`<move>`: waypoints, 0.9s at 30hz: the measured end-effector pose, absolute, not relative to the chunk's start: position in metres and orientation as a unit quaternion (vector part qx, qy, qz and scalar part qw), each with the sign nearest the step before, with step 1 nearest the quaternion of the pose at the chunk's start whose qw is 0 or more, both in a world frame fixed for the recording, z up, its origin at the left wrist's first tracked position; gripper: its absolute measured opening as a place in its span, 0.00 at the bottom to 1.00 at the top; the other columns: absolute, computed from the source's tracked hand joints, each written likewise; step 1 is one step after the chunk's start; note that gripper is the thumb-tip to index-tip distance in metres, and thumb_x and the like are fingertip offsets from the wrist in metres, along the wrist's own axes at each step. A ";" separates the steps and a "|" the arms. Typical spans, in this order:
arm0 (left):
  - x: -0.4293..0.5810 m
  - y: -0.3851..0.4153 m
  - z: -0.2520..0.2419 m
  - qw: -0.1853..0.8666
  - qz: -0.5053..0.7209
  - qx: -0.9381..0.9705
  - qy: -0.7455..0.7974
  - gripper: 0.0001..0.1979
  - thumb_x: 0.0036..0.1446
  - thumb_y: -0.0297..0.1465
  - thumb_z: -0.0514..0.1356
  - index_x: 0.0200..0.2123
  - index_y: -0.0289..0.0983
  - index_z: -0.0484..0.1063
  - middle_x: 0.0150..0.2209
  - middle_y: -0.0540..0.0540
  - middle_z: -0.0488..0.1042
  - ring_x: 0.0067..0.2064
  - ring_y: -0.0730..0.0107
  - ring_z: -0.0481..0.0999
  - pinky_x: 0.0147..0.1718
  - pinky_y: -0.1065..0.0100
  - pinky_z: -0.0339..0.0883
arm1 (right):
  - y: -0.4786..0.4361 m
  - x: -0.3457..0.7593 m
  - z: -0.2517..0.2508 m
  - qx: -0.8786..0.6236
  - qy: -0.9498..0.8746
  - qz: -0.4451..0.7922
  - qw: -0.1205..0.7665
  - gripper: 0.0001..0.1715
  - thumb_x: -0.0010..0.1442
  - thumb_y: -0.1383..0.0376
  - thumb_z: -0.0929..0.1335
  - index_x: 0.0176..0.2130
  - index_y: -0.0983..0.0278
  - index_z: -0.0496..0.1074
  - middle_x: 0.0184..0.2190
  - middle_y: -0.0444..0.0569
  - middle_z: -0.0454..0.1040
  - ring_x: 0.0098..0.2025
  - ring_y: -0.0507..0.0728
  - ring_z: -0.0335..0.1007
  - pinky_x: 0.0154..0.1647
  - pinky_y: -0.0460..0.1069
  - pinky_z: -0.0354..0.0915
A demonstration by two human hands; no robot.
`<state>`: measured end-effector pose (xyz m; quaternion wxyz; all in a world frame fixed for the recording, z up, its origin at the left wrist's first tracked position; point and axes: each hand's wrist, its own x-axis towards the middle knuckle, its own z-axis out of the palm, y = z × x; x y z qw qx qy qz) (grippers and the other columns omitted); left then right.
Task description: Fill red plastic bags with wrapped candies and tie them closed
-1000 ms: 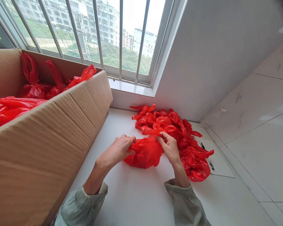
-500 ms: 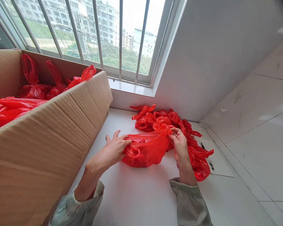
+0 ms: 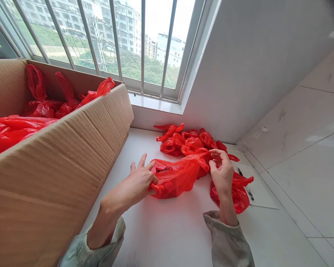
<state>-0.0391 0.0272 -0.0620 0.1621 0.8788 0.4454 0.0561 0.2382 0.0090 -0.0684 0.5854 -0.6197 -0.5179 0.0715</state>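
A red plastic bag (image 3: 180, 180) lies on the white surface between my two hands, and something dark and small shows through its thin film. My left hand (image 3: 140, 181) pinches the bag's left end between thumb and forefinger, its other fingers spread out over it. Just past the bag's knotted right end, my right hand (image 3: 223, 172) is open with curved fingers, apparently holding nothing. Behind it, partly covered by this hand, sits another filled red bag (image 3: 239, 194).
Several tied red bags (image 3: 193, 142) are heaped against the wall. To the left stands a tall cardboard box (image 3: 72, 155) with red bags inside. A sheet of paper (image 3: 263, 196) with a black pen lies at the right. A barred window (image 3: 144, 48) is behind.
My right hand has let go of the bag's knotted end and drawn off to the right. The bag has sagged lower, and my left hand remains at its left end.
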 end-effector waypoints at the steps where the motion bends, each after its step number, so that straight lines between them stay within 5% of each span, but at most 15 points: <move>1: -0.036 0.026 -0.061 0.168 0.043 0.879 0.444 0.09 0.54 0.26 0.60 0.21 0.36 0.70 0.63 0.41 0.63 0.71 0.38 0.32 0.62 0.31 0.45 | 0.003 0.231 -0.062 -0.596 -0.557 0.014 0.578 0.12 0.56 0.70 0.64 0.40 0.61 0.71 0.43 0.49 0.74 0.46 0.58 0.70 0.50 0.55 0.66; 4: -0.028 0.024 -0.057 0.178 0.005 0.884 0.432 0.09 0.53 0.22 0.58 0.22 0.36 0.69 0.61 0.42 0.64 0.71 0.44 0.29 0.63 0.33 0.41 | -0.009 0.202 -0.050 -0.498 -0.698 -0.044 0.513 0.09 0.62 0.71 0.64 0.37 0.60 0.72 0.38 0.47 0.76 0.48 0.58 0.69 0.53 0.55 0.64; 7: -0.027 0.023 -0.055 0.191 -0.016 0.888 0.418 0.11 0.53 0.21 0.57 0.20 0.37 0.68 0.57 0.43 0.68 0.71 0.46 0.28 0.63 0.32 0.42 | -0.006 0.180 -0.056 -0.473 -0.807 -0.019 0.352 0.12 0.64 0.73 0.63 0.37 0.59 0.74 0.36 0.45 0.78 0.53 0.59 0.66 0.62 0.61 0.57; 10: -0.029 0.021 -0.054 0.208 -0.016 0.886 0.414 0.11 0.53 0.23 0.58 0.20 0.37 0.67 0.54 0.44 0.70 0.71 0.46 0.29 0.64 0.34 0.41 | 0.006 0.178 -0.071 -0.541 -0.814 -0.040 0.208 0.14 0.64 0.74 0.63 0.37 0.60 0.75 0.36 0.46 0.79 0.59 0.63 0.62 0.65 0.74 0.41; 14: -0.031 0.015 -0.045 0.228 -0.007 0.883 0.409 0.10 0.52 0.24 0.58 0.20 0.37 0.66 0.55 0.49 0.70 0.71 0.45 0.34 0.65 0.37 0.36 | 0.015 0.197 -0.082 -0.651 -0.739 -0.084 0.152 0.13 0.64 0.69 0.65 0.47 0.61 0.74 0.45 0.51 0.78 0.61 0.69 0.58 0.60 0.81 0.38; 17: -0.032 0.009 -0.032 0.270 -0.040 0.874 0.403 0.11 0.53 0.24 0.57 0.20 0.37 0.65 0.43 0.49 0.75 0.69 0.44 0.48 0.63 0.33 0.35 | 0.014 0.212 -0.081 -0.691 -0.705 -0.101 0.127 0.26 0.60 0.64 0.69 0.57 0.60 0.68 0.55 0.54 0.72 0.65 0.74 0.49 0.57 0.84 0.34; 20: -0.035 0.005 -0.024 0.290 -0.036 0.855 0.428 0.02 0.56 0.28 0.58 0.31 0.41 0.70 0.36 0.50 0.74 0.54 0.52 0.69 0.61 0.34 0.44 | 0.009 0.219 -0.079 -0.705 -0.697 -0.099 0.086 0.44 0.53 0.59 0.73 0.65 0.60 0.59 0.64 0.59 0.60 0.70 0.77 0.33 0.58 0.84 0.31; 24: -0.040 0.003 -0.024 0.216 0.002 0.856 0.470 0.12 0.63 0.37 0.54 0.47 0.42 0.70 0.39 0.46 0.76 0.42 0.57 0.74 0.55 0.41 0.59 | 0.000 0.218 -0.078 -0.701 -0.711 -0.038 0.030 0.62 0.46 0.48 0.75 0.69 0.62 0.49 0.69 0.64 0.47 0.70 0.79 0.14 0.58 0.83 0.26; 27: -0.040 0.007 -0.022 0.126 -0.040 0.831 0.540 0.18 0.68 0.39 0.47 0.53 0.40 0.68 0.37 0.42 0.77 0.39 0.50 0.76 0.49 0.33 0.60 | -0.012 0.214 -0.072 -0.686 -0.728 0.008 0.015 0.71 0.40 0.45 0.76 0.70 0.62 0.44 0.69 0.64 0.45 0.69 0.77 0.06 0.58 0.82 0.23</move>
